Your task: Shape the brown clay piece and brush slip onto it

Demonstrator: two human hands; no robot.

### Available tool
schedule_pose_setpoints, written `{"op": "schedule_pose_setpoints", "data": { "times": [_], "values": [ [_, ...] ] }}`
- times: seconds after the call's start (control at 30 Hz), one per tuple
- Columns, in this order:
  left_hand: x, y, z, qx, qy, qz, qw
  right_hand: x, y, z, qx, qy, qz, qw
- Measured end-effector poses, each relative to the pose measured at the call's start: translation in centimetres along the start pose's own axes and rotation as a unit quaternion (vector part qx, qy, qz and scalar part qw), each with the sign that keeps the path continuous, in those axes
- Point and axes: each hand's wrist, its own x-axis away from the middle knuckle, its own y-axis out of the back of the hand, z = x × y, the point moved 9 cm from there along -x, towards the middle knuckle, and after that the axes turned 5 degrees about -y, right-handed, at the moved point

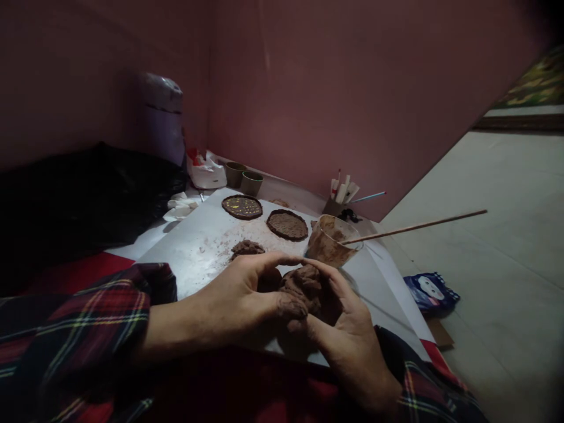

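Between both palms I hold a rough lump of brown clay (302, 286) above the near edge of a white board (176, 258). My left hand (238, 299) curls round the lump from the left, its thumb smeared with brown. From the right, my right hand (348, 329) cups it, thumb below and fingers over the far side. Just beyond my left fingers lies a second, crumbly clay lump (247, 248). Farther back rest two flat round clay discs with raised rims: a yellow-speckled disc (242, 207) and a plain brown disc (287, 225).
A clear cup (328, 241) smeared with brown stands right of the discs, a long stick (418, 224) jutting rightward from it. Behind are two small pots (252, 183), and a holder (333, 207) with brushes. A black bag (97, 200) lies left; a blue packet (430, 292) sits right.
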Motion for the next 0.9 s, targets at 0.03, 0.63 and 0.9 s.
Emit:
{"op": "schedule_pose_setpoints", "data": {
  "times": [0.03,0.63,0.9],
  "values": [
    [-0.1,-0.1,-0.1,0.004,-0.007,0.004,1.000,0.0,0.1,0.0,0.008,0.000,-0.003,1.000],
    [-0.1,-0.2,0.8,0.041,0.058,-0.028,0.997,1.1,0.5,0.2,0.152,0.088,0.001,0.984],
    [0.1,0.1,-0.2,0.003,0.044,-0.046,0.998,1.7,1.1,-0.2,0.158,0.084,-0.034,0.983]
  ]
}}
